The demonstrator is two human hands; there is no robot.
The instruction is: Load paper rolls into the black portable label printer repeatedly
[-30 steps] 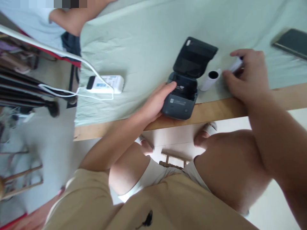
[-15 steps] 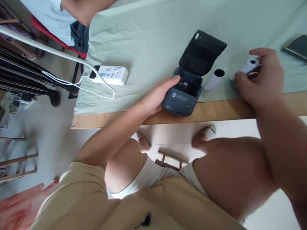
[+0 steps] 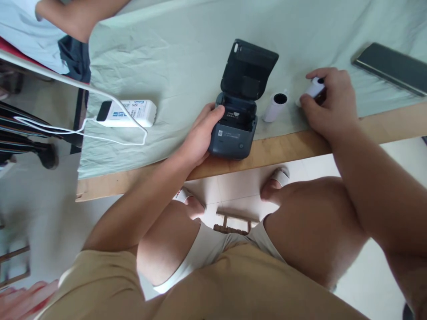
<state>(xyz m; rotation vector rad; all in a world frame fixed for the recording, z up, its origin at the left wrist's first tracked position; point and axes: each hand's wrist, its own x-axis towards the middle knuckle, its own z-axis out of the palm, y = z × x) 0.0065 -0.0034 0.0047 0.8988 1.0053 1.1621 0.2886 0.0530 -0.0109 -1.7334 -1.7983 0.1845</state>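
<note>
Printer [image 3: 235, 133], dark grey with its lid tipped open, sits at the near edge of the counter [image 3: 293, 149], gripped on its side by the left hand [image 3: 200, 135]. The right hand [image 3: 328, 104] pinches a small white paper roll [image 3: 313, 86]; a second roll [image 3: 275, 106] lies between them. Pale green cloth [image 3: 187, 58] covers the wooden top, carrying a white power bank [image 3: 128, 113] with its cable and a dark phone [image 3: 390, 66]. Light tiled floor [image 3: 50, 204] shows below.

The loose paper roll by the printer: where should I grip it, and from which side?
Grip the loose roll across its round sides at mid-length, from above. It lies flat on the cloth, hollow end up-table, with the printer close on its left.
</note>
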